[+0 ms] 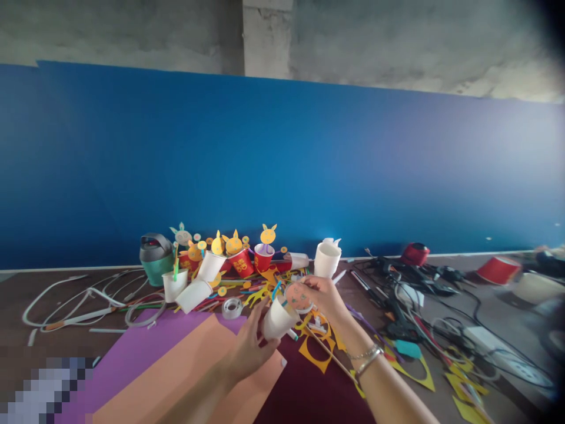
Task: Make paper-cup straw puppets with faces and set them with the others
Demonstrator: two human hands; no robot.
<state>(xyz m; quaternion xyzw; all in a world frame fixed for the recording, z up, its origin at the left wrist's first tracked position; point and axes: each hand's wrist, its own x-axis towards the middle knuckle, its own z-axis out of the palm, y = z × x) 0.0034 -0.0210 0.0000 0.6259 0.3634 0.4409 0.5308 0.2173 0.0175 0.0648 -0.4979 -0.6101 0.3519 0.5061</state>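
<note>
My left hand (pixel 253 347) is wrapped round a white paper cup (pixel 279 318), which tilts over the coloured paper. In my right hand (pixel 322 297), fingers pinch a round orange paper face (pixel 299 295) at the cup's mouth. A blue strip (pixel 276 290) shows at the cup's rim; whether it joins the paper face I cannot tell. Under my left forearm lie orange paper (pixel 168 368) and purple paper (pixel 132 353). A roll of clear tape (pixel 232 307) sits left of the held cup. Behind my right hand stands another white cup (pixel 327 259).
At the back, several red and white cups hold yellow paper animal heads (pixel 268 234). A green lidded container (pixel 156 259) stands left of them. Yellow paper offcuts (pixel 320 347) lie by my right wrist. Cables and a power strip (pixel 507 356) spread across the right side. A blue panel (pixel 282 165) rises behind.
</note>
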